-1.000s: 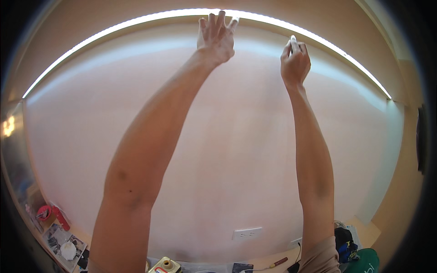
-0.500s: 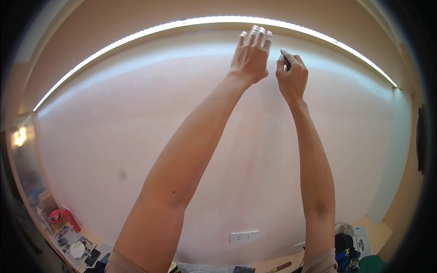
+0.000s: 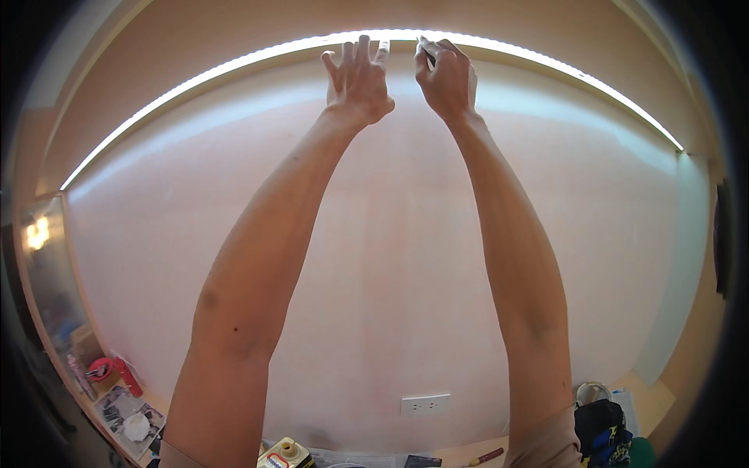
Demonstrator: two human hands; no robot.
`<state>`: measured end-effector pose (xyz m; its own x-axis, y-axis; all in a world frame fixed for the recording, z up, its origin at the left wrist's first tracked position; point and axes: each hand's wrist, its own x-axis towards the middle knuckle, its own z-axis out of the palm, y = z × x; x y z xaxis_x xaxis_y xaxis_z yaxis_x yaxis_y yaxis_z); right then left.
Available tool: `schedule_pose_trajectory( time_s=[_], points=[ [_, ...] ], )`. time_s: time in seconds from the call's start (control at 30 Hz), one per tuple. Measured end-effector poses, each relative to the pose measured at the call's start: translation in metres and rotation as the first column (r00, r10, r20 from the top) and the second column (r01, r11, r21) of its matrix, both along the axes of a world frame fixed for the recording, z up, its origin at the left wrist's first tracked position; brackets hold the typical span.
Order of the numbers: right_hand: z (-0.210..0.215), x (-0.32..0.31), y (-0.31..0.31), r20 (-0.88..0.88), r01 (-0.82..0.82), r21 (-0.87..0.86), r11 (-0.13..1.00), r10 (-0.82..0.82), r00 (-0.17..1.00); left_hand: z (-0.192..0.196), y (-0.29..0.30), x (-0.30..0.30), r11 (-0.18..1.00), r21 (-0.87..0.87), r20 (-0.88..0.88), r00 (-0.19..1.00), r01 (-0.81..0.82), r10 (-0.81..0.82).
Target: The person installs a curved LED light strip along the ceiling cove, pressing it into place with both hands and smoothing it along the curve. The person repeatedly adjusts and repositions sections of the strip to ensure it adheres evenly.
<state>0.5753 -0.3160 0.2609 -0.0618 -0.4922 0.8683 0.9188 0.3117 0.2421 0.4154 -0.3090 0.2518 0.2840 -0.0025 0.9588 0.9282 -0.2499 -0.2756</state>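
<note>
Both my arms reach straight up a pale pink wall (image 3: 406,296). My left hand (image 3: 357,78) lies flat near the top of the wall with its fingers spread, just under a bright light strip (image 3: 195,78). My right hand (image 3: 446,76) is beside it, a little to the right, its fingers closed on a small thin dark and white object (image 3: 425,53) whose tip points at the light strip. What the object is cannot be told. The two hands are close together and do not touch.
A white wall socket (image 3: 425,404) sits low on the wall. Below it a countertop carries a yellow and white container (image 3: 287,454), a red-handled tool (image 3: 485,457), a dark bag (image 3: 602,427), a red bottle (image 3: 129,376) and papers at the left.
Both hands have moved closer together and up to the light strip. My left hand has shifted rightward from a second ago; my right hand keeps its grip on the small object.
</note>
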Motion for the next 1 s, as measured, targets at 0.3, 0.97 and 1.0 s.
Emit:
schedule_pose_trajectory(
  time_s=[0.3, 0.97, 1.0],
  points=[
    [0.005, -0.014, 0.007, -0.210, 0.143, -0.135, 0.981, -0.169, 0.963, 0.003, -0.014, -0.005, 0.992, -0.122, -0.043, 0.999, -0.004, -0.001],
    [0.007, -0.016, 0.022, -0.116, 0.327, 0.030, 0.945, -0.321, 0.940, 0.005, -0.005, -0.003, 0.992, -0.126, -0.072, 0.997, -0.018, 0.009],
    [0.007, -0.013, 0.018, -0.170, 0.278, -0.022, 0.960, -0.278, 0.946, 0.008, 0.001, -0.006, 0.995, -0.100, -0.063, 0.998, -0.026, 0.020]
  ],
)
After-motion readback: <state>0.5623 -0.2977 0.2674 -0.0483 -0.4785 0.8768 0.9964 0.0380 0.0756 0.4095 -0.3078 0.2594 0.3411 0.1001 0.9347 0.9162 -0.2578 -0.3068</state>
